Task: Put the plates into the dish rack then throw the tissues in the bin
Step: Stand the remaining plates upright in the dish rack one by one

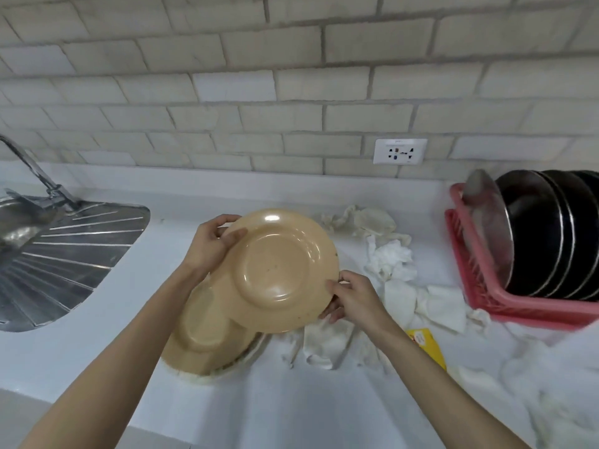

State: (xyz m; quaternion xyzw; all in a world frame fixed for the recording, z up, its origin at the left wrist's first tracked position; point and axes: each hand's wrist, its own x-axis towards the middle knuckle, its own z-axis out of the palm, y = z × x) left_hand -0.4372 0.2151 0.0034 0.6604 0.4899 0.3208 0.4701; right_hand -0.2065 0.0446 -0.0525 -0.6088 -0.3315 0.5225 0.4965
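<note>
Bright and even, lit softly from above. Washes the counter (291, 400) to near white, with little texture left. Puts a small glare spot high on the plate (272, 270) and bright streaks on the drainboard (64, 254). Casts only faint, soft shadows beneath the plate. Bends the tiles (291, 76) into curves toward the edges. Keeps the centre fairly sharp; smears the tissues (392, 260) at lower right into the counter and softens the rack (525, 312).
</note>
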